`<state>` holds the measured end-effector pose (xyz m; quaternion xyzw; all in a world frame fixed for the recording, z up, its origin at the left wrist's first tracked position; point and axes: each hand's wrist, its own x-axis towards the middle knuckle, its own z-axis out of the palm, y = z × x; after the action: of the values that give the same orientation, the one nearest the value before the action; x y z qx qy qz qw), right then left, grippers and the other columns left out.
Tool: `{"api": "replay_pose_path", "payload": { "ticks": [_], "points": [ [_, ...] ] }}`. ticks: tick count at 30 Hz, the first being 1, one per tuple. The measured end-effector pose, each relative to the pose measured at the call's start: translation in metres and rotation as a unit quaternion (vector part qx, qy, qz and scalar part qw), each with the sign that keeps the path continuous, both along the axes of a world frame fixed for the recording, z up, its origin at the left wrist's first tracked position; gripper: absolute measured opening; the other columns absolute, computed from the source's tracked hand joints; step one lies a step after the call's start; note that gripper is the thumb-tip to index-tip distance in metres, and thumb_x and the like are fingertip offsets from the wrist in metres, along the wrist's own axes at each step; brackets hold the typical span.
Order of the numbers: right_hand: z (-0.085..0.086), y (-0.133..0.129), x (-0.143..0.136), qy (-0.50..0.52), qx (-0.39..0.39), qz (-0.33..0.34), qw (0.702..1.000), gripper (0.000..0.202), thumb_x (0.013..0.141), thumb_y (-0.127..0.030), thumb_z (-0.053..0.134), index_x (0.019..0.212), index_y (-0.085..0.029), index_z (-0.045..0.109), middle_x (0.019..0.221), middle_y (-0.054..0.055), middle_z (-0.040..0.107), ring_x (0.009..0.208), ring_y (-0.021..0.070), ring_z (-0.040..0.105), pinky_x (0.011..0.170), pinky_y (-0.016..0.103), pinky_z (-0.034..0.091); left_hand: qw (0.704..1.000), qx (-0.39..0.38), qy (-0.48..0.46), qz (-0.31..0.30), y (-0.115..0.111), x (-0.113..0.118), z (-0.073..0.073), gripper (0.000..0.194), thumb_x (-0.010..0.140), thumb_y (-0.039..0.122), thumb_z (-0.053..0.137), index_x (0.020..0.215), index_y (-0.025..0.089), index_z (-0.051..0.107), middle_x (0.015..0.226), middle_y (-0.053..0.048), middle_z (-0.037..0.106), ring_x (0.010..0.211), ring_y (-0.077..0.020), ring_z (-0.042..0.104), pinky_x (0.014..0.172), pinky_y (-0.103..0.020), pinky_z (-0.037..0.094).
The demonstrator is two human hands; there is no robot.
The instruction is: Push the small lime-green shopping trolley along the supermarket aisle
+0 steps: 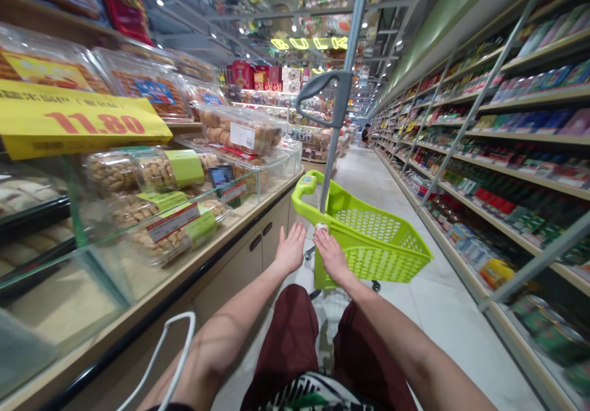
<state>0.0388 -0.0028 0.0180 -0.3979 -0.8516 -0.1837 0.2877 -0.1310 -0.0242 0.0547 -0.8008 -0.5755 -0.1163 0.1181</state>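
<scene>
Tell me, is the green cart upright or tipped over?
Upright. The green cart stands with its wheels down on the floor, its open top facing up.

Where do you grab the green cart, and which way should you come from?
Probably best by its curved green handle, coming from the near side and a little above. The handle is a rounded bar standing out at the near end of the green cart, so it looks easy to wrap a grip around. The basket's holey side seems harder to hold.
</scene>
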Motion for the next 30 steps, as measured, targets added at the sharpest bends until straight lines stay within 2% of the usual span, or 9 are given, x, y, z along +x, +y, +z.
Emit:
{"api": "replay_pose_path", "payload": {
  "ticks": [5,7,9,14,17,20,23,27,30],
  "points": [
    [0.054,0.010,-0.020,0.032,0.058,0.002,0.998,0.048,0.085,-0.007,0.032,0.129,-0.020,0.043,0.139,0.006,0.036,0.134,0.0162,0.015,0.107,0.042,0.024,1.000,-0.002,-0.014,0.028,0.005,-0.002,0.004,0.069,0.072,0.016,0.040,0.138,0.011,0.021,0.147,-0.011,0.015,0.136,-0.0222,0.010,0.107,-0.054,0.006],
    [0.061,0.015,-0.021,0.010,0.049,-0.002,0.999,0.047,0.085,-0.007,0.033,0.129,-0.019,0.043,0.140,0.006,0.034,0.134,0.0177,0.015,0.107,0.044,0.023,0.999,0.000,-0.016,0.040,0.005,-0.003,0.005,0.069,0.072,0.016,0.040,0.138,0.011,0.021,0.147,-0.010,0.015,0.136,-0.0224,0.009,0.107,-0.054,0.005],
    [0.047,0.016,-0.016,-0.026,0.019,-0.002,0.999,0.047,0.083,-0.005,0.035,0.127,-0.018,0.045,0.139,0.008,0.035,0.133,0.0194,0.018,0.106,0.045,0.025,0.999,-0.004,-0.013,0.037,0.004,-0.002,0.002,0.069,0.073,0.017,0.041,0.138,0.012,0.021,0.147,-0.010,0.015,0.136,-0.0226,0.009,0.107,-0.053,0.005],
    [-0.019,0.006,0.002,-0.092,-0.069,-0.029,0.993,0.046,0.080,0.000,0.038,0.119,-0.017,0.053,0.132,0.009,0.045,0.128,0.0219,0.032,0.099,0.044,0.036,1.000,-0.023,0.002,0.007,0.000,0.005,-0.017,0.068,0.073,0.017,0.041,0.138,0.013,0.022,0.147,-0.010,0.016,0.135,-0.0226,0.011,0.107,-0.053,0.005],
    [-0.017,0.007,0.002,-0.090,-0.051,-0.011,0.995,0.045,0.081,-0.002,0.036,0.119,-0.018,0.053,0.131,0.009,0.047,0.128,0.0212,0.032,0.098,0.042,0.037,1.000,-0.025,-0.001,0.004,0.003,0.006,-0.019,0.070,0.071,0.019,0.042,0.138,0.011,0.022,0.147,-0.010,0.015,0.136,-0.0224,0.010,0.107,-0.053,0.004],
    [0.022,0.018,-0.004,-0.045,0.028,0.024,0.998,0.046,0.084,-0.004,0.033,0.126,-0.017,0.047,0.137,0.009,0.039,0.132,0.0194,0.023,0.103,0.042,0.031,0.999,-0.011,-0.020,0.037,0.015,0.001,-0.001,0.072,0.070,0.021,0.044,0.138,0.009,0.021,0.147,-0.011,0.014,0.136,-0.0230,0.009,0.107,-0.054,0.007],
    [0.053,0.033,-0.005,-0.001,0.075,0.023,0.997,0.048,0.084,-0.005,0.031,0.130,-0.017,0.041,0.139,0.009,0.036,0.134,0.0184,0.017,0.105,0.043,0.028,0.997,0.023,-0.032,0.070,0.033,-0.003,0.032,0.072,0.071,0.021,0.043,0.138,0.007,0.019,0.148,-0.012,0.011,0.136,-0.0239,0.008,0.106,-0.055,0.010],
    [0.037,0.043,0.002,-0.028,0.033,0.019,0.999,0.051,0.081,-0.001,0.032,0.126,-0.018,0.047,0.135,0.010,0.041,0.132,0.0199,0.024,0.100,0.044,0.035,0.996,0.064,-0.023,0.052,0.055,0.001,0.069,0.070,0.074,0.022,0.041,0.138,0.008,0.017,0.148,-0.011,0.011,0.136,-0.0253,0.004,0.106,-0.055,0.007],
    [0.013,0.045,0.009,-0.028,0.015,0.039,0.999,0.051,0.079,0.001,0.033,0.123,-0.019,0.050,0.132,0.009,0.045,0.131,0.0185,0.026,0.098,0.042,0.038,0.999,0.049,-0.006,0.023,0.070,0.005,0.078,0.066,0.075,0.020,0.040,0.138,0.012,0.021,0.148,-0.010,0.014,0.136,-0.0247,0.006,0.106,-0.056,0.004]
  ]
}}
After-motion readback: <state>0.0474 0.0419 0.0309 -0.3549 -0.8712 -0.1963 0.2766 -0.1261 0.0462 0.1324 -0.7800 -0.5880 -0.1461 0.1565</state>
